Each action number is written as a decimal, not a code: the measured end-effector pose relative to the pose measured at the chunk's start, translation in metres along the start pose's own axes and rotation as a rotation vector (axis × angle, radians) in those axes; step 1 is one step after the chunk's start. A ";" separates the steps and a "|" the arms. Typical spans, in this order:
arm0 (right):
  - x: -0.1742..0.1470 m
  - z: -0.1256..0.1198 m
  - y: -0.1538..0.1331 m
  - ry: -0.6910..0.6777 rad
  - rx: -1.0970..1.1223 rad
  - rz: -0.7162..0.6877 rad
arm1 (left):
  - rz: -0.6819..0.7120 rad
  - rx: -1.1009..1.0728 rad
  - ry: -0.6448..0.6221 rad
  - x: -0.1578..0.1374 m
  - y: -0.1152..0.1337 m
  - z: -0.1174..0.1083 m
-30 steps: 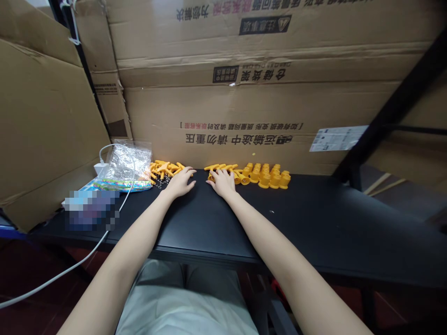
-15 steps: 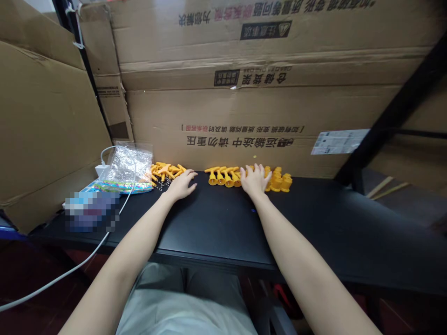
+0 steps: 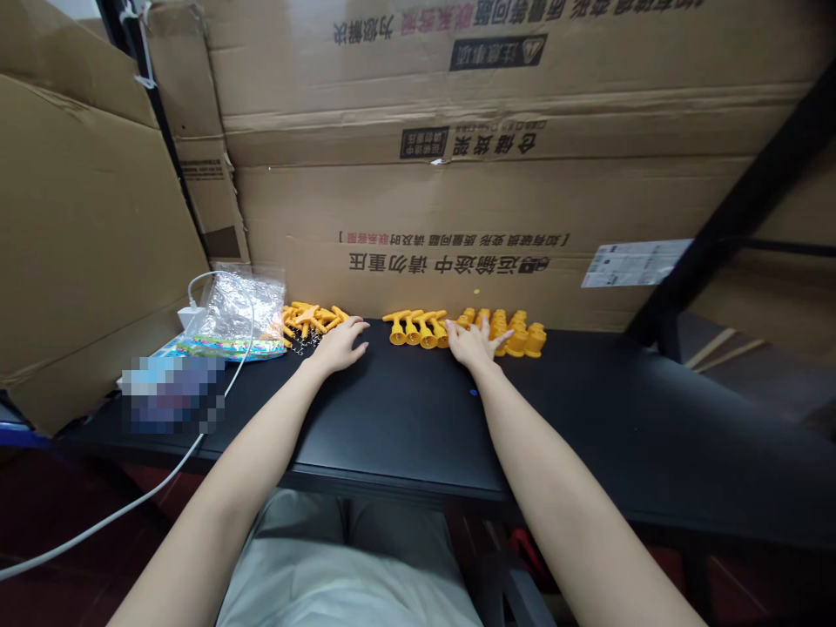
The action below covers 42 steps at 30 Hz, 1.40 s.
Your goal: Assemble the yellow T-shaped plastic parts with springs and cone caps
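Note:
My left hand [image 3: 340,347] rests on the dark tabletop [image 3: 392,418], palm down, fingers apart and holding nothing visible. Just left of it lies a loose heap of yellow-orange T-shaped plastic pieces [image 3: 306,317] with small metal bits [image 3: 300,343] at its front edge. My right hand [image 3: 475,345] is at a row of yellow plastic parts, its fingers spread and partly bent; I see nothing held. Left of it stand several yellow flared pieces with handles [image 3: 413,331], the nearest touching or almost touching its fingers. Behind and right of it are yellow cup-like parts [image 3: 534,340], some hidden by the hand.
A cardboard sheet [image 3: 418,200] stands behind the table, with another cardboard panel [image 3: 91,235] at left. A clear plastic bag [image 3: 241,305], a white cable [image 3: 163,483] and a blurred-out item [image 3: 171,394] lie left. A black metal post [image 3: 724,209] slants up at right.
My right hand has drawn its fingers down and bent them, showing more of the yellow cup-like parts behind it. My left hand has not moved visibly.

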State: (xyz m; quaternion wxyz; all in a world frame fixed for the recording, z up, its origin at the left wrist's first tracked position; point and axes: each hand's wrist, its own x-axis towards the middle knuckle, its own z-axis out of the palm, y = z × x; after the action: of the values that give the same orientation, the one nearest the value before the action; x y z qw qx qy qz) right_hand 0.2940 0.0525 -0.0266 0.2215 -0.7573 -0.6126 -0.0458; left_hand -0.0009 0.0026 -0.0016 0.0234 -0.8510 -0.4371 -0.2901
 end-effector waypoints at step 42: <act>-0.018 -0.012 -0.031 0.412 0.332 -0.479 | -0.310 0.224 -0.022 -0.010 -0.030 0.013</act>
State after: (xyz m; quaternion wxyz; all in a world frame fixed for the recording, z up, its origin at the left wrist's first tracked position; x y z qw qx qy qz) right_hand 0.2629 0.0361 -0.0139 0.4435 -0.5206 -0.7144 -0.1482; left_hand -0.0220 0.0174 -0.0243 0.0682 -0.7688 -0.5927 -0.2302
